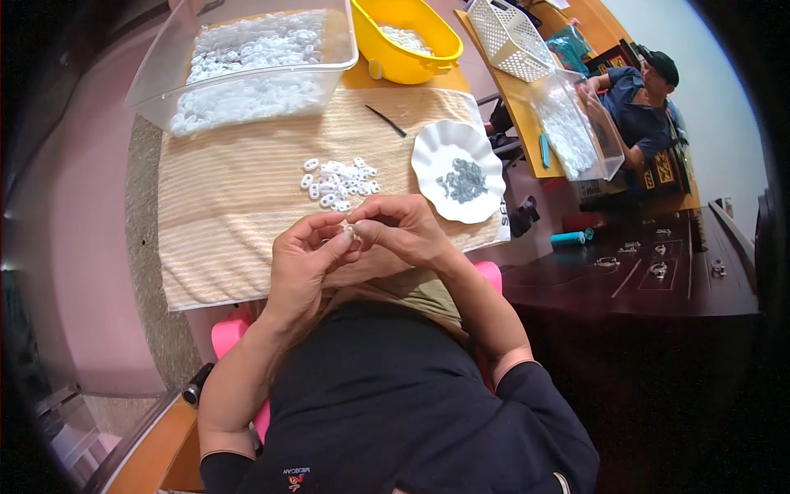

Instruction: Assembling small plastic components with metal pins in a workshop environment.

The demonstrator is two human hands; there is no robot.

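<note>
Both hands meet in front of my body, above the near edge of a striped cloth [222, 222]. My left hand [303, 253] pinches a small whitish piece [351, 230] between thumb and fingers. On the same piece the fingertips of my right hand [401, 230] are closed from the other side. Its exact shape is mostly hidden by the fingers. Just beyond lies a loose pile of small white plastic pieces [333, 183] with holes. To the right, a white wavy-rimmed plate [434, 148] bears a heap of small grey pieces [463, 180].
A thin black stick-like tool [385, 120] lies on the cloth. Behind stand a clear bin [350, 49] of white pieces and a yellow tub [444, 49]. At the right, a person [638, 103] sits by another clear bin [613, 160] and a white basket [514, 41].
</note>
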